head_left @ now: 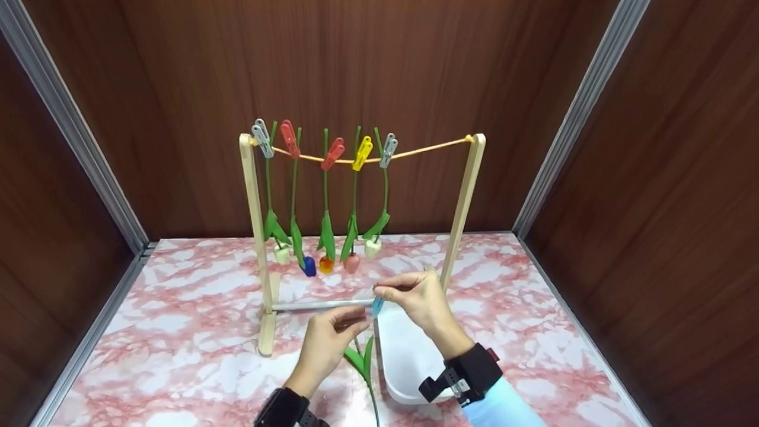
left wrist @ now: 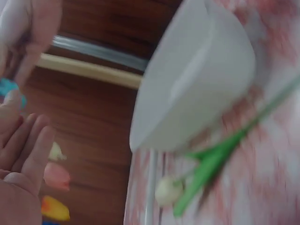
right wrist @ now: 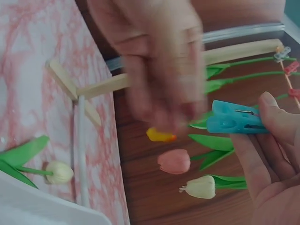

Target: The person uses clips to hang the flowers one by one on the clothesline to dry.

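Observation:
A light-blue clothespin [right wrist: 234, 117] is pinched at one end between the thumb and fingers of my right hand [head_left: 418, 299]. In the head view the clothespin is small, just in front of the right fingertips. My left hand [head_left: 331, 338] is close beside its other end, fingers fairly straight and blurred in the right wrist view; nothing shows in its grasp. Below the hands lies a white tulip [left wrist: 169, 191] with green leaves [head_left: 363, 359] on the table. In the head view its bloom is hidden behind the left hand.
Several tulips hang head-down from an orange cord [head_left: 430, 148] by grey, red and yellow clothespins [head_left: 362, 153]. Wooden posts [head_left: 462, 207] hold the cord. A white plastic tub [head_left: 409, 356] stands under the right hand on the marbled table [head_left: 190, 332]. Brown panels enclose the back and sides.

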`<state>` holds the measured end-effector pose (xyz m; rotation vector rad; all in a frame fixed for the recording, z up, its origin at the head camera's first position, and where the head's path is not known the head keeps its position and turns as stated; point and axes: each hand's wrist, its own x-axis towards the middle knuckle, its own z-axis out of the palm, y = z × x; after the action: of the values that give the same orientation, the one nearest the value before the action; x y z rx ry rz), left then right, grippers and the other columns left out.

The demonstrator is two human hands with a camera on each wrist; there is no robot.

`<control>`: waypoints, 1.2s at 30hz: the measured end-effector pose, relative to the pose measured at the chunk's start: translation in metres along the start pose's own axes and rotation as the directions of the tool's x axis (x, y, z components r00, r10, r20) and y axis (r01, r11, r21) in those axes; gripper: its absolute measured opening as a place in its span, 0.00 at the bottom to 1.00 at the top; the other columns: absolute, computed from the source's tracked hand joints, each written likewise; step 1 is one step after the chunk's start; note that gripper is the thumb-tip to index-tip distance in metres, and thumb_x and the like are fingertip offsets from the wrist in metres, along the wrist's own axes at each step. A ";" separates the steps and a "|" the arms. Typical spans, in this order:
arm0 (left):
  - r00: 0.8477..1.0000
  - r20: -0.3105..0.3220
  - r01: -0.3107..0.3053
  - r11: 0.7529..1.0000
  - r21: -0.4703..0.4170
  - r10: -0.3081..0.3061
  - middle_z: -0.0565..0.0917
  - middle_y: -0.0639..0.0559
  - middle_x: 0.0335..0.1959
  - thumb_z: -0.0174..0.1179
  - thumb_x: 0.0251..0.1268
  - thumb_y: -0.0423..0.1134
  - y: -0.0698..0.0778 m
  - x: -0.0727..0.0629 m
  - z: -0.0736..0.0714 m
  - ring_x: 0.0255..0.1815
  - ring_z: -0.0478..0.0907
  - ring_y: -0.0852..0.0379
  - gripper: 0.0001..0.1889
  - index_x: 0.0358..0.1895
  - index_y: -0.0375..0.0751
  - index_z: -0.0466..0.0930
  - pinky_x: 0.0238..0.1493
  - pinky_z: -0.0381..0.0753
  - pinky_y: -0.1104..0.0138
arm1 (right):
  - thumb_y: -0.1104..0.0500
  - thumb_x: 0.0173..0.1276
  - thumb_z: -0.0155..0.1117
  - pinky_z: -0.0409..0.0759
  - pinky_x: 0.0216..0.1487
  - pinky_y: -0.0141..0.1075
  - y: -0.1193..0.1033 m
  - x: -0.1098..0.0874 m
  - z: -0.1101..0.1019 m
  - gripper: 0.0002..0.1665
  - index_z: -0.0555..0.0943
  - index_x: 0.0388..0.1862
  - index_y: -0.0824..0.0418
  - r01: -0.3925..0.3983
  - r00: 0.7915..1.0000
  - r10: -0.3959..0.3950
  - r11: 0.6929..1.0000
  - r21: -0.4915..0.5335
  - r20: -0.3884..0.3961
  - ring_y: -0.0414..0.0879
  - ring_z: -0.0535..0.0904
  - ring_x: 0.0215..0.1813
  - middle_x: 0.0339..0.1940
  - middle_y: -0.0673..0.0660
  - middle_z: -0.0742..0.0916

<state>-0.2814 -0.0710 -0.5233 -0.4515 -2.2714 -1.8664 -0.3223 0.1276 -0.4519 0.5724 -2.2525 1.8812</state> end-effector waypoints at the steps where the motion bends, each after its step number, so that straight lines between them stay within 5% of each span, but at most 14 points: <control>1: 0.999 0.038 0.003 0.999 0.054 -0.005 0.91 0.44 0.48 0.71 0.68 0.28 -0.004 -0.001 -0.002 0.49 0.88 0.49 0.13 0.53 0.36 0.90 0.51 0.88 0.62 | 0.68 0.62 0.81 0.87 0.44 0.33 -0.001 0.001 -0.001 0.07 0.92 0.37 0.70 0.002 1.000 -0.002 1.000 0.004 -0.007 0.44 0.90 0.40 0.35 0.62 0.92; 4: 0.981 0.195 -0.037 0.970 0.241 -0.011 0.91 0.45 0.45 0.69 0.65 0.24 -0.018 -0.006 -0.003 0.46 0.88 0.50 0.12 0.50 0.36 0.90 0.50 0.88 0.60 | 0.69 0.62 0.81 0.87 0.44 0.32 -0.005 0.004 -0.004 0.06 0.92 0.37 0.71 0.003 1.000 -0.003 1.000 0.020 -0.018 0.44 0.90 0.39 0.35 0.63 0.92; 9: 0.901 0.434 -0.195 0.879 0.434 -0.014 0.91 0.51 0.44 0.72 0.60 0.23 -0.041 -0.017 0.004 0.45 0.88 0.56 0.14 0.49 0.38 0.91 0.48 0.88 0.63 | 0.68 0.62 0.80 0.87 0.44 0.33 -0.009 0.006 -0.006 0.07 0.92 0.38 0.72 0.009 1.000 -0.008 1.000 0.020 -0.011 0.43 0.90 0.39 0.35 0.62 0.92; 16: 0.852 0.521 -0.361 0.774 0.520 0.048 0.91 0.57 0.41 0.72 0.56 0.20 -0.063 -0.029 0.015 0.46 0.87 0.60 0.16 0.44 0.42 0.93 0.50 0.87 0.66 | 0.70 0.62 0.80 0.88 0.44 0.34 -0.005 0.006 -0.010 0.08 0.91 0.38 0.74 0.013 1.000 -0.012 0.999 0.033 -0.024 0.44 0.90 0.39 0.35 0.63 0.92; 21: 0.821 0.559 -0.484 0.655 0.581 0.111 0.89 0.63 0.37 0.74 0.61 0.28 -0.069 -0.037 0.024 0.42 0.84 0.63 0.09 0.37 0.48 0.93 0.47 0.85 0.69 | 0.71 0.61 0.80 0.88 0.44 0.33 -0.001 0.004 -0.014 0.08 0.91 0.38 0.74 0.012 0.999 -0.011 0.999 0.034 -0.048 0.44 0.90 0.39 0.34 0.63 0.92; 24: 0.801 0.581 -0.558 0.538 0.632 0.148 0.88 0.65 0.38 0.76 0.60 0.31 -0.071 -0.041 0.030 0.44 0.81 0.65 0.08 0.37 0.52 0.94 0.45 0.82 0.74 | 0.71 0.61 0.80 0.88 0.44 0.34 0.001 0.002 -0.015 0.08 0.91 0.39 0.74 0.008 0.999 -0.006 0.999 0.039 -0.047 0.44 0.90 0.39 0.35 0.62 0.92; 30: 0.712 0.661 -0.702 0.224 0.676 0.236 0.85 0.64 0.33 0.77 0.57 0.35 -0.071 -0.046 0.038 0.38 0.79 0.66 0.06 0.29 0.53 0.93 0.36 0.80 0.77 | 0.71 0.61 0.80 0.88 0.46 0.36 0.003 0.000 -0.017 0.07 0.91 0.39 0.72 -0.001 0.999 0.004 0.997 0.073 -0.038 0.45 0.90 0.41 0.36 0.64 0.92; 33: 0.674 0.684 -0.732 0.128 0.669 0.278 0.84 0.62 0.28 0.78 0.56 0.34 -0.071 -0.047 0.038 0.32 0.80 0.65 0.07 0.25 0.50 0.91 0.31 0.81 0.74 | 0.71 0.61 0.80 0.88 0.46 0.36 0.003 -0.001 -0.019 0.08 0.91 0.39 0.72 -0.018 0.999 0.022 0.996 0.083 -0.040 0.45 0.90 0.41 0.36 0.64 0.92; 36: 0.610 0.722 -0.766 0.010 0.643 0.327 0.82 0.62 0.25 0.78 0.55 0.37 -0.073 -0.045 0.035 0.29 0.79 0.65 0.07 0.24 0.52 0.90 0.29 0.80 0.74 | 0.71 0.62 0.80 0.88 0.46 0.36 0.003 -0.002 -0.021 0.08 0.91 0.39 0.73 -0.042 0.998 0.047 0.994 0.101 -0.046 0.45 0.90 0.41 0.36 0.63 0.92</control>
<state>-0.2617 -0.0548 -0.6125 -1.2993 -2.2845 0.2037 -0.3243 0.1488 -0.4508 0.4884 -2.1687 2.0166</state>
